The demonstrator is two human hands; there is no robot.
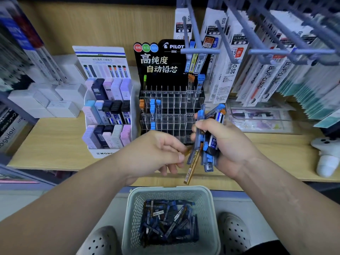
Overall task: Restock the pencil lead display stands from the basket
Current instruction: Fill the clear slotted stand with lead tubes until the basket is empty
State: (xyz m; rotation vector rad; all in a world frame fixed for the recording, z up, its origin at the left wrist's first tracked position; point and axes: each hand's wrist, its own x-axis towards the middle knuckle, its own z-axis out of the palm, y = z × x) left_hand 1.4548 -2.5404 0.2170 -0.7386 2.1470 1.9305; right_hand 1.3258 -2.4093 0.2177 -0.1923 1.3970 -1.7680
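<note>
Bundle (209, 144) tight in your right hand (230, 144), left hand (156, 150) pinching amber case (192, 170): slide it straight out, match centre-frame rack (176, 107) labels.

The right hand (226, 144) grips an upright bundle of blue-capped lead cases (211, 142) in front of the clear Pilot stand (173, 107), which has a few blue and orange cases in its left slots. The left hand (154, 153) pinches a gold lead case (192, 170) at the bundle's lower edge. Below both hands, a white basket (132, 214) holds loose cases (169, 221). A Mono stand (108, 115) sits just left of the Pilot stand.
</note>
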